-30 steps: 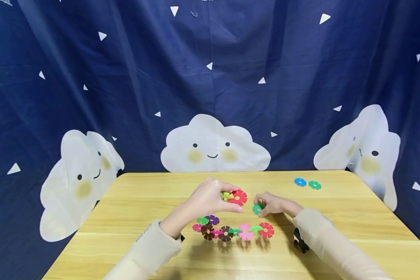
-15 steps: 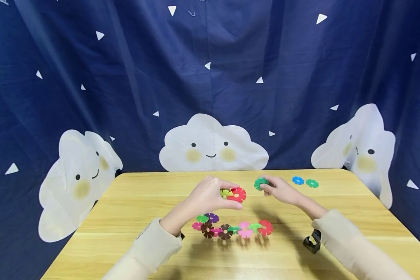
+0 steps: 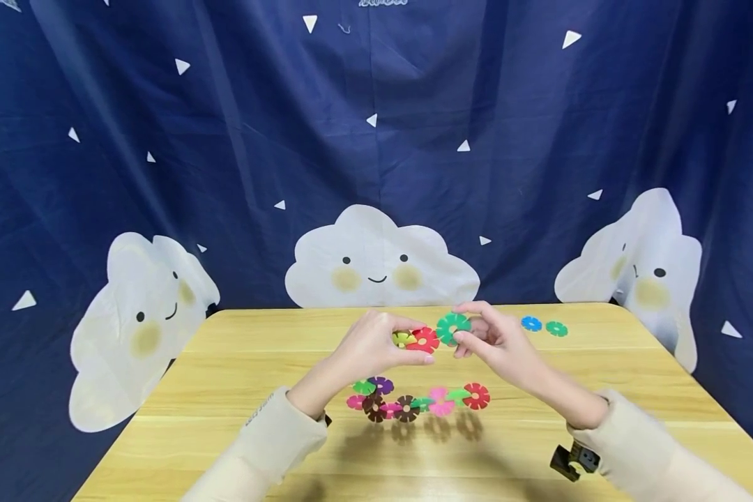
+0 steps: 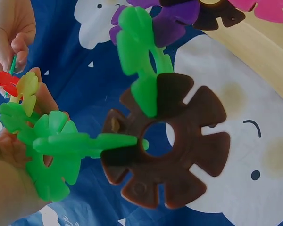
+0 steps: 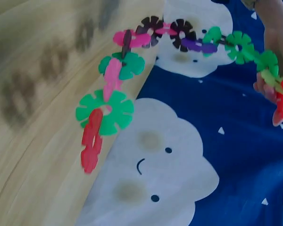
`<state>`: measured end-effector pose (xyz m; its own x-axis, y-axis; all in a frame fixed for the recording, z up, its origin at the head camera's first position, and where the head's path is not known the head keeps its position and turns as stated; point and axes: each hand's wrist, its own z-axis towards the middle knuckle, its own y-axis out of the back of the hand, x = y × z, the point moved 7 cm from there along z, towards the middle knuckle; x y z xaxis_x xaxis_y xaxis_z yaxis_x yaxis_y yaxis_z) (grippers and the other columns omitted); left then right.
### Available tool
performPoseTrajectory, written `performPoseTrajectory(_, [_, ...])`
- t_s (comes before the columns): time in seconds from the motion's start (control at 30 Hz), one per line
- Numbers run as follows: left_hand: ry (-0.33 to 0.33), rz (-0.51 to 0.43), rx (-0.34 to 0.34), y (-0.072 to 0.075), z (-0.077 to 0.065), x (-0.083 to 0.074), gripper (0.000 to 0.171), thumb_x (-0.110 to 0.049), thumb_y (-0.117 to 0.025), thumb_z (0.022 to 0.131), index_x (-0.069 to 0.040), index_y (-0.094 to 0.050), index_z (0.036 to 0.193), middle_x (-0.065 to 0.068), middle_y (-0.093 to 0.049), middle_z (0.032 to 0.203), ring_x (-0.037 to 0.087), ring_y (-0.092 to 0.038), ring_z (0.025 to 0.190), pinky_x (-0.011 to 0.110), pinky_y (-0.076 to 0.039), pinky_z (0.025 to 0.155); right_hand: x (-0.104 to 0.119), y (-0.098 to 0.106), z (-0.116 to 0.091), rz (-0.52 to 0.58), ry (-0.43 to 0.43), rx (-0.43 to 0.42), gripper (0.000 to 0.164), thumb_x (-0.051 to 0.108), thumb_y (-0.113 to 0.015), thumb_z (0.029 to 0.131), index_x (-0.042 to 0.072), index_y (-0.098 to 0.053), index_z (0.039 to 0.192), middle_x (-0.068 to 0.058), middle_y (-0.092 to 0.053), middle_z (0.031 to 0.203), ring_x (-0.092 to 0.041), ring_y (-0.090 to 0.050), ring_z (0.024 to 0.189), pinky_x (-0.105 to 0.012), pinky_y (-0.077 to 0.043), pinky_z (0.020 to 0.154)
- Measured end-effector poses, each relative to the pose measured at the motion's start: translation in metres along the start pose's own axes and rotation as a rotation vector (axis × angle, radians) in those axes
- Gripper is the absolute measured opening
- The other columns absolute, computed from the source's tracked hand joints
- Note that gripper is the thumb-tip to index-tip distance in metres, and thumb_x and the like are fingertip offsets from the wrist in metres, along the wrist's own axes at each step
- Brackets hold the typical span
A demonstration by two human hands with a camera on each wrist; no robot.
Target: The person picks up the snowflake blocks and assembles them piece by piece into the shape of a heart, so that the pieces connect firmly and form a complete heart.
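My left hand [image 3: 367,352] grips a chain of interlocked plastic flower discs near its end, where a yellow disc [image 3: 404,340] joins a red disc [image 3: 429,336]. The chain curves away from that hand through green, brown [image 4: 203,117], purple [image 3: 384,381] and pink [image 3: 440,395] discs to another red disc [image 3: 476,390] at its far end. A loose green flower disc [image 3: 443,330] is pinched by my right hand [image 3: 505,352] between thumb and fingers, right beside the held red disc. Whether the two discs touch cannot be told.
On the wooden table [image 3: 257,341], a blue flower disc [image 3: 531,323] and a green one [image 3: 556,328] lie at the back right. A dark blue curtain [image 3: 376,167] with white clouds hangs behind. Shadows under the chain show it above the tabletop.
My right hand has lifted the green disc off the table, raised it, then brought it left beside the red disc. My left hand has risen slightly, still gripping the chain.
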<state>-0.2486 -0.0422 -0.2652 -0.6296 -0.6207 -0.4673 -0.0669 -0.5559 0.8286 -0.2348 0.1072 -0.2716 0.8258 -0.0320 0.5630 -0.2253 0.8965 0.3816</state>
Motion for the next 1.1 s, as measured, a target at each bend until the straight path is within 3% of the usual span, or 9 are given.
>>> performPoseTrajectory(0.13, [-0.015,-0.01,-0.008,0.0,0.0,-0.003,0.045,-0.038,-0.075,0.072,-0.011,-0.068,0.108,-0.007,-0.055,0.055,0.005,-0.025,0.036,0.019,-0.024,0.04,0.007,-0.004,-0.002,-0.006,0.051,-0.065,0.029,-0.016,-0.056,0.08,-0.011,-0.048,0.107,-0.013,-0.061,0.063,-0.005,-0.062,0.06,-0.019,-0.051,0.056])
performPoseTrajectory(0.43, [-0.049,-0.047,-0.067,0.0,0.0,-0.008,0.042,-0.037,-0.073,0.075,-0.01,-0.069,0.107,-0.001,-0.07,0.083,0.003,-0.027,0.034,0.018,-0.032,0.043,0.011,-0.007,-0.008,0.113,0.112,-0.211,0.022,-0.014,-0.055,0.082,-0.019,-0.044,0.101,-0.012,-0.065,0.071,-0.007,-0.064,0.062,-0.019,-0.051,0.057])
performPoseTrajectory(0.53, [-0.065,-0.04,-0.083,0.001,-0.001,-0.012,0.042,-0.035,-0.072,0.076,-0.008,-0.068,0.108,0.002,-0.07,0.081,0.003,-0.025,0.034,0.017,-0.032,0.044,0.009,-0.01,-0.009,0.154,0.101,-0.248,0.023,-0.008,-0.055,0.085,-0.019,-0.043,0.101,-0.015,-0.063,0.069,-0.006,-0.064,0.063,-0.019,-0.052,0.057])
performPoseTrajectory(0.73, [-0.097,-0.101,-0.101,0.0,-0.002,-0.015,0.04,-0.031,-0.07,0.079,-0.006,-0.066,0.11,0.002,-0.068,0.08,0.003,-0.025,0.038,0.018,-0.03,0.044,0.002,-0.014,-0.013,0.218,0.055,-0.312,0.03,0.006,-0.056,0.088,-0.015,-0.042,0.104,0.004,-0.067,0.079,-0.004,-0.065,0.068,-0.019,-0.052,0.058])
performPoseTrajectory(0.83, [-0.094,-0.107,-0.104,-0.002,-0.002,-0.016,0.042,-0.03,-0.07,0.079,-0.005,-0.065,0.112,0.002,-0.068,0.079,0.004,-0.023,0.04,0.018,-0.029,0.044,0.005,-0.013,-0.013,0.157,0.075,-0.326,0.033,0.01,-0.056,0.088,-0.016,-0.042,0.103,-0.001,-0.067,0.075,-0.003,-0.065,0.067,-0.018,-0.051,0.057])
performPoseTrajectory(1.0, [-0.112,-0.109,-0.096,-0.004,-0.001,-0.019,0.039,-0.028,-0.07,0.079,-0.005,-0.066,0.11,0.003,-0.07,0.088,0.003,-0.036,0.048,0.016,-0.035,0.048,0.013,-0.011,-0.009,-0.056,0.129,-0.29,0.033,0.012,-0.056,0.088,-0.018,-0.045,0.097,-0.021,-0.062,0.065,-0.004,-0.063,0.062,-0.017,-0.05,0.053])
performPoseTrajectory(1.1, [-0.114,-0.115,-0.099,-0.005,0.001,-0.02,0.039,-0.027,-0.071,0.078,-0.005,-0.066,0.11,0.003,-0.07,0.089,0.004,-0.037,0.048,0.016,-0.035,0.047,0.014,-0.01,-0.008,-0.074,0.14,-0.273,0.033,0.013,-0.055,0.088,-0.017,-0.045,0.097,-0.022,-0.061,0.065,-0.005,-0.063,0.061,-0.017,-0.05,0.054])
